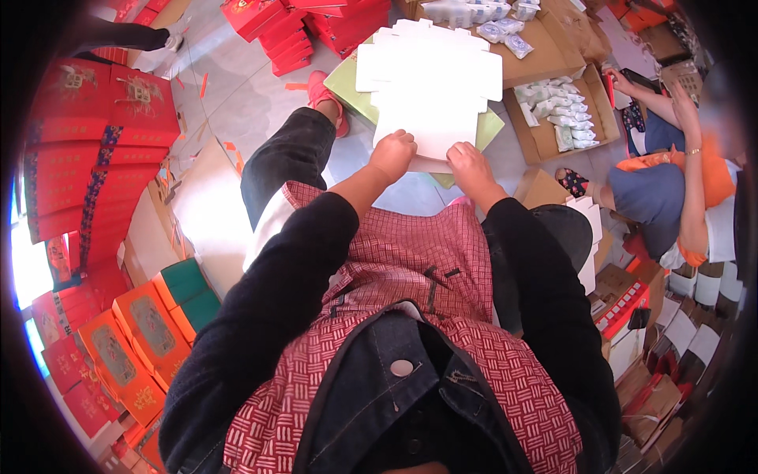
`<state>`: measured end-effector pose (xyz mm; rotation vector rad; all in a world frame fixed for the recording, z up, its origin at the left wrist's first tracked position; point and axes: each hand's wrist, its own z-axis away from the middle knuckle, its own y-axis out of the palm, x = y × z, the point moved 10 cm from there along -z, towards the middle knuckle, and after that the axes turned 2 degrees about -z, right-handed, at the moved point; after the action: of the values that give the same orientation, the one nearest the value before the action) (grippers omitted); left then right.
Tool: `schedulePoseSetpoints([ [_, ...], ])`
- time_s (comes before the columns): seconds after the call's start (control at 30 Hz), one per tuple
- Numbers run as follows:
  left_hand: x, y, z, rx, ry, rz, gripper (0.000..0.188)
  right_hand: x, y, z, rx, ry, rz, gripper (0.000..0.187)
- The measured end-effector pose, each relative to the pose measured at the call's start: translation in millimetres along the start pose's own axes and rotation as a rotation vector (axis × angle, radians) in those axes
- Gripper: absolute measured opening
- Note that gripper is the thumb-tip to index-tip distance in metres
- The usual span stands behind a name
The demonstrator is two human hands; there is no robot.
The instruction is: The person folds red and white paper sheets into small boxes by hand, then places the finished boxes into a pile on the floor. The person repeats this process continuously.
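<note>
A flat white die-cut cardboard box blank (426,87) lies in front of me with its tabs spread out. Under it is a light green board (342,85), its corners showing on both sides. My left hand (392,153) has its fingers curled over the near left edge of the blank. My right hand (471,167) grips the near right edge in the same way. Between the two hands the near edge bends up slightly.
An open carton (612,130) of small white wrapped packets stands at the right, more packets (505,33) behind it. Red boxes (142,103) are stacked at the left, orange boxes (130,347) nearer. Another person's arm (688,126) shows at the right. Red scraps litter the tiled floor (213,71).
</note>
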<state>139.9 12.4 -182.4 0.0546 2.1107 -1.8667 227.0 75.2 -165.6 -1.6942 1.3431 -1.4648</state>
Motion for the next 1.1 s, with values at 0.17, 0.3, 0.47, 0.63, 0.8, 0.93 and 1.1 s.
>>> schedulePoseSetpoints([
  [0.17,27.3,33.6,-13.8,0.321,-0.138,0.130,0.008,-10.7,-4.1,-9.4,0.006,0.042,-0.167,0.001],
  [0.3,27.2,35.7,-25.0,0.360,-0.078,0.163,0.007,-30.1,5.9,-18.0,0.152,0.179,-0.217,0.006],
  [0.47,33.1,40.4,-34.6,0.599,-0.147,0.238,0.011,-58.7,39.5,-28.5,0.553,0.364,-0.331,0.012],
  [0.63,36.8,46.8,-39.3,0.820,-0.141,0.379,0.014,-73.8,59.8,-32.7,0.767,0.476,-0.482,0.016],
  [0.8,37.8,25.3,-36.4,0.412,-0.236,0.363,0.029,-76.9,66.2,-33.6,0.747,0.419,-0.515,0.016],
  [0.93,8.8,17.9,-42.4,0.021,-0.206,-0.003,0.049,-76.7,62.2,-34.5,0.810,0.517,-0.590,0.016],
  [1.1,15.2,36.9,-47.5,0.135,-0.264,-0.045,0.057,-76.3,67.3,-40.1,0.811,0.430,-0.566,0.016],
])
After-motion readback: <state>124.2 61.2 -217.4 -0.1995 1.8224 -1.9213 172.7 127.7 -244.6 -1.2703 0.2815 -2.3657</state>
